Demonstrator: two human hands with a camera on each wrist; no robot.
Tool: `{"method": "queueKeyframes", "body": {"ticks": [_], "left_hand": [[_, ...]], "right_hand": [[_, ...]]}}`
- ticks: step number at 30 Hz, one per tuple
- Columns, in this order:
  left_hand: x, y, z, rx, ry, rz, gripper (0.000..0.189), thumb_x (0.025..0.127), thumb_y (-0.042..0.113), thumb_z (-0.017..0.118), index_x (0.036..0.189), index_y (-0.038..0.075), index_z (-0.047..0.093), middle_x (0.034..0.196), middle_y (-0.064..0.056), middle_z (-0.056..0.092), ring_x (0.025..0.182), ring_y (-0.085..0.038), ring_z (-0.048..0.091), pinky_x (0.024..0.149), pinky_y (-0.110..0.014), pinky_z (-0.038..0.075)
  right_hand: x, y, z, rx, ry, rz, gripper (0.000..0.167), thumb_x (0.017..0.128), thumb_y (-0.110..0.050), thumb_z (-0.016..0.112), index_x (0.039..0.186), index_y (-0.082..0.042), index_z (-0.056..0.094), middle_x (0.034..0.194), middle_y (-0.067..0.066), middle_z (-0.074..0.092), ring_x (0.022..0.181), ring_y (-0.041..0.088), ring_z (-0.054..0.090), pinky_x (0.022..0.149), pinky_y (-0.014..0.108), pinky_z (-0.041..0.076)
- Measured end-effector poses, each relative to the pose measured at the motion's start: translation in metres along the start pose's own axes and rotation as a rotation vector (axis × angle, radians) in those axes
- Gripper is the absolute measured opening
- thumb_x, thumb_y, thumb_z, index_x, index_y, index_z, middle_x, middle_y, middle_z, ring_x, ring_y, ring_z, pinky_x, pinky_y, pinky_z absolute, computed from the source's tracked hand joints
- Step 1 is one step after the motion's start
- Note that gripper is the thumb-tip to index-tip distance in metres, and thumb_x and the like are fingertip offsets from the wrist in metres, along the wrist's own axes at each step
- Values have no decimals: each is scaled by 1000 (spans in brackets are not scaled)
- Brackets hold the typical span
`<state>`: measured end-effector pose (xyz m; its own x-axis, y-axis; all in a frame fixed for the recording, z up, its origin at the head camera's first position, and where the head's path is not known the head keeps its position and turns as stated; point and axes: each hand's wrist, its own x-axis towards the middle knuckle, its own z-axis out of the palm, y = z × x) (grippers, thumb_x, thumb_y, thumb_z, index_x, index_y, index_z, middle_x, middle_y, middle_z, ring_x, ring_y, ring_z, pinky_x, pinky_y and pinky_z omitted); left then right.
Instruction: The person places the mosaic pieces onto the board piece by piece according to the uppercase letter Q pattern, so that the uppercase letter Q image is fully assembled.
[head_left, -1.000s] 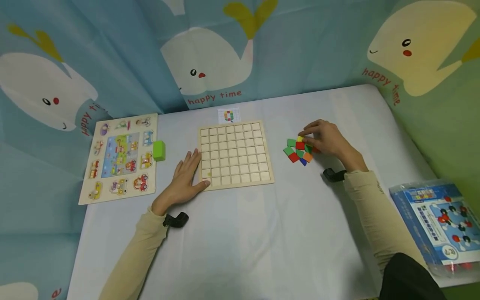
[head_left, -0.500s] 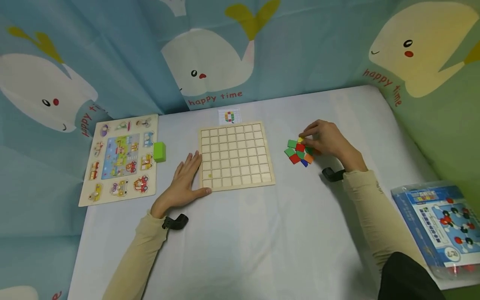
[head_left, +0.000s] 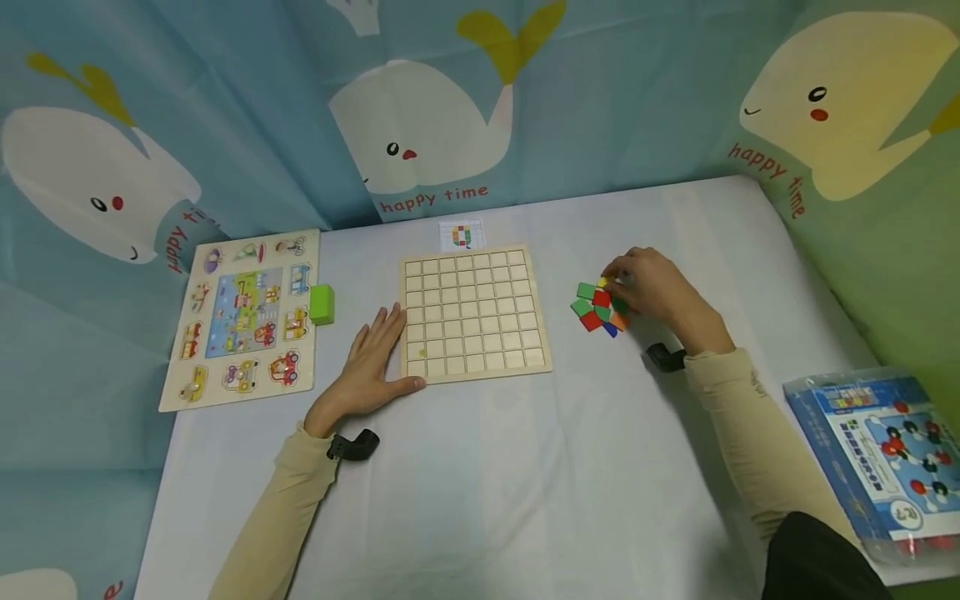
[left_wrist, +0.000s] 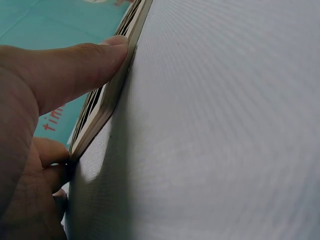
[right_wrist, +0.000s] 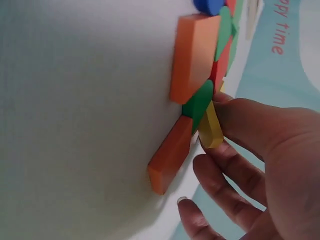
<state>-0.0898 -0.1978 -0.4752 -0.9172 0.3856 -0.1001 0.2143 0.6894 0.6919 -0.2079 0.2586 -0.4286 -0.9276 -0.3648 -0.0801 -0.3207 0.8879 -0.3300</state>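
We see the right hand (head_left: 660,287) reaching over to the pile's far side, thumb and fingertips pinching a yellow piece (right_wrist: 212,127). In the right wrist view this piece's longer visible side slopes down the frame, slightly rightward, from a green piece (right_wrist: 199,102) by the thumb tip toward the bent fingers. We cannot tell whether it is clear of the cloth. Just to the left of that hand's fingertips lie red, green and blue pieces; two orange pieces, (right_wrist: 197,55) and (right_wrist: 170,157), lie nearer its palm side, their long sides slanting from upper right to lower left in the wrist view.

Our left hand (head_left: 360,367) lies flat, thumb spread away from the fingers, fingertips on the left edge of the grid board (head_left: 472,312) and thumb at its near corner. The board, nearly square, sits between the hands; its near edge runs from the left thumb rightward, rising slightly. Beyond it, a pattern card (head_left: 452,241) touches or nearly touches its far edge. Left of the left hand, we find a green block (head_left: 322,304) beside a picture puzzle (head_left: 210,387).
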Motion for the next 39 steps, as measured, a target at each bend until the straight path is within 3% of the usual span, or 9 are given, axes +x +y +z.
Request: {"method": "queueKeyframes", "body": {"ticks": [9,14,20,30,39], "left_hand": [[-8,-4,-2,0,15,-26,112,91,36,84,171,4,13,179,-15,6,167,-34,-4,130,-58,-6],[-8,-4,-3,5,13,-21,112,91,34,84,170,3,12,179,-15,5,166,-35,-4,130,-58,-7],[-6,-4,-3,11,15,-9,111,91,33,85,170,2,13,179,-16,5,166,-36,-3,130,-59,-6],[-2,-2,0,3,17,10,110,91,34,84,170,2,14,179,-15,5,166,-35,-2,130,-59,-5],[0,0,1,1,16,-2,110,91,37,84,170,3,15,179,-14,5,167,-34,-3,131,-58,-5]], "right_hand": [[1,-9,8,-74,14,-31,26,104,-6,66,125,8,62,125,29,58,118,46,53,100,61,50],[4,-2,7,-2,-4,-11,30,106,-1,58,133,10,53,130,31,57,124,48,50,107,60,49],[9,7,6,131,25,59,33,111,-7,50,139,10,52,131,30,60,121,45,51,108,61,45],[9,14,10,186,117,41,30,106,-4,60,132,12,61,125,34,66,114,47,62,102,61,51],[9,6,6,227,171,8,32,102,-1,65,133,8,64,123,30,69,110,44,64,96,59,54]]}}
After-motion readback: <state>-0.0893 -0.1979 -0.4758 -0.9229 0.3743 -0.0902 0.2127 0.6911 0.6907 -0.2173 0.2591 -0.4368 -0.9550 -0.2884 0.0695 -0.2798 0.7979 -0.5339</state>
